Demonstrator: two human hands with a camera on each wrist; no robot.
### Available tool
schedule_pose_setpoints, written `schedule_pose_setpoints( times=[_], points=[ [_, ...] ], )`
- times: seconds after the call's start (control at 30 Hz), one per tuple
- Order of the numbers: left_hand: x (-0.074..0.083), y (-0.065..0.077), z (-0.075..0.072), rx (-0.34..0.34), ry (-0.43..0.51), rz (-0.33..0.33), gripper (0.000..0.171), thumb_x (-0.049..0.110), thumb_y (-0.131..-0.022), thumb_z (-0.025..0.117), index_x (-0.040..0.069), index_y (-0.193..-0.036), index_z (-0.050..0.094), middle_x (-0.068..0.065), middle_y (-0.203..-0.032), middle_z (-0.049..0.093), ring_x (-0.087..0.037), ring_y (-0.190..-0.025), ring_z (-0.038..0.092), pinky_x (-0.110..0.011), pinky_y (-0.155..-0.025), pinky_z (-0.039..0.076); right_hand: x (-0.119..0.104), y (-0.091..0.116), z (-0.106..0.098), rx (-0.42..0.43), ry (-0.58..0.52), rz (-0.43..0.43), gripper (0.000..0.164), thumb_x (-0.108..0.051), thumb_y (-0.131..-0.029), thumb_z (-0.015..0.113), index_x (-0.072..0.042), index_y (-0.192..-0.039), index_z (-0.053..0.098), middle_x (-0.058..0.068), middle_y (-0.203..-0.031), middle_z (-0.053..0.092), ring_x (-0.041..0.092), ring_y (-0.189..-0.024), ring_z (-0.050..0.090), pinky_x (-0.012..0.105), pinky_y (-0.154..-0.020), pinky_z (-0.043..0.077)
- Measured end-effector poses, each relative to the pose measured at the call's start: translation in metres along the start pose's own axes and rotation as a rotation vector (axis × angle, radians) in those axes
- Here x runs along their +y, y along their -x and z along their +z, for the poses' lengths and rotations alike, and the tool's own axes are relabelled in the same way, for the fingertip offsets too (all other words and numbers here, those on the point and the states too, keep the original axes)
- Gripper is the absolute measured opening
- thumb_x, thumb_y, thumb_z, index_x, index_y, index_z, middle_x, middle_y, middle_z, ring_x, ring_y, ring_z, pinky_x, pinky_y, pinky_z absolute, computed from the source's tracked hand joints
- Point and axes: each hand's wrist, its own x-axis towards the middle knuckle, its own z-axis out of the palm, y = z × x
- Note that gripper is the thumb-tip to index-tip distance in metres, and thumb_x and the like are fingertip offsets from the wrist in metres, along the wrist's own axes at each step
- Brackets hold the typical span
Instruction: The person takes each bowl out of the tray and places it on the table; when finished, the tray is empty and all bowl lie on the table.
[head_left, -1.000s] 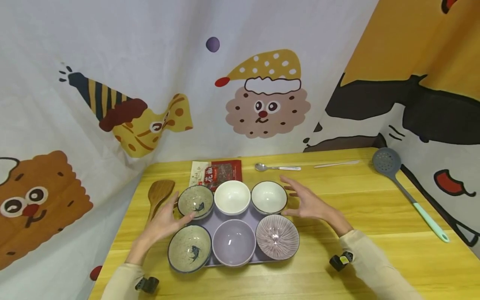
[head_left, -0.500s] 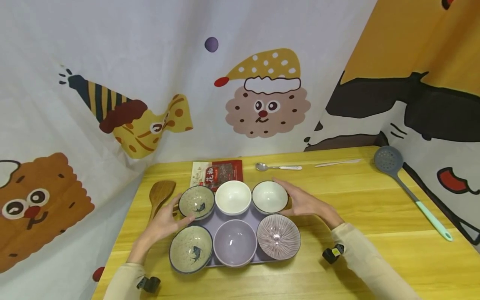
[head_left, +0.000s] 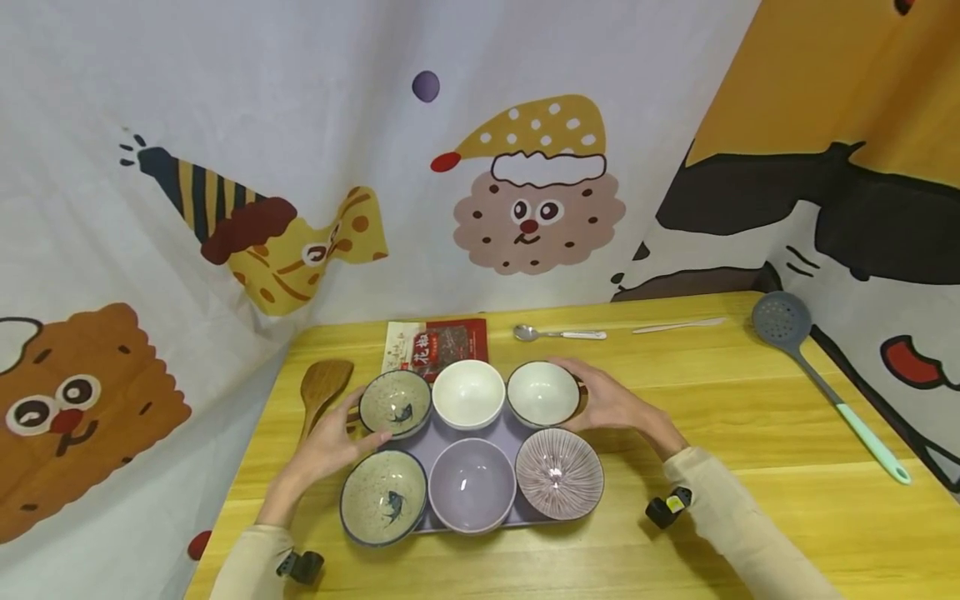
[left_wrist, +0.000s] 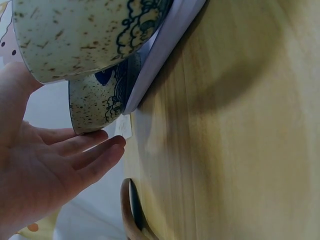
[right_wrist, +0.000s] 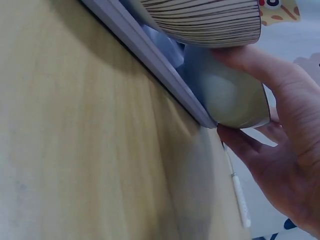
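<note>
Over table (head_left: 750, 417), just curled right hand (head_left: 611, 402) round back-right bowl (head_left: 543, 393) atop tray (head_left: 427, 447), touching back-left bowl (head_left: 392, 400) with straight-fingered left hand (head_left: 332, 442); likely steadying both.

Table (head_left: 570, 558) with tray (head_left: 435, 442) bearing two rows of three bowls (head_left: 472, 486). Left hand (head_left: 330, 437), at the left side of the left rear bowl (head_left: 393, 400); right hand (head_left: 611, 400), around the right side of the right rear bowl (head_left: 542, 393). Left of tray: spatula (head_left: 324, 387). Along the rear, left to right: packet (head_left: 450, 342), spoon (head_left: 573, 335), stick (head_left: 678, 326), skimmer (head_left: 782, 319). Behind table: curtain (head_left: 360, 100).
</note>
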Motion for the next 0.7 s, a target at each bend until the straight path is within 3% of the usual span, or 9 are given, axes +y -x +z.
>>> schedule_pose_setpoints(
  times=[0.43,0.53,0.7],
  points=[
    [0.0,0.0,0.001,0.018,-0.004,-0.001,0.1,0.043,-0.086,0.079,-0.004,-0.156,0.025,-0.035,-0.152,0.04,-0.054,-0.135,0.045,-0.067,-0.107,0.04,0.004,0.019,-0.007,0.128,0.005,0.073,0.12,-0.036,-0.058,0.1,-0.004,-0.156,0.037,0.02,-0.154,0.046,0.039,-0.131,0.054,0.058,-0.106,0.046],
    [-0.001,0.0,0.001,0.019,-0.004,0.004,0.1,0.043,-0.086,0.079,-0.004,-0.156,0.025,-0.035,-0.152,0.04,-0.055,-0.135,0.045,-0.067,-0.106,0.04,0.002,0.024,-0.011,0.16,-0.029,0.087,0.119,-0.031,-0.059,0.1,-0.004,-0.156,0.036,0.021,-0.153,0.046,0.039,-0.127,0.057,0.053,-0.102,0.051],
    [0.001,-0.001,0.003,0.021,-0.004,0.018,0.099,0.042,-0.086,0.079,-0.005,-0.156,0.027,-0.035,-0.15,0.042,-0.055,-0.134,0.046,-0.066,-0.106,0.041,0.002,0.034,-0.02,0.2,-0.099,0.101,0.115,-0.019,-0.06,0.1,-0.006,-0.156,0.037,0.02,-0.152,0.045,0.041,-0.125,0.058,0.033,-0.093,0.057]
  ],
)
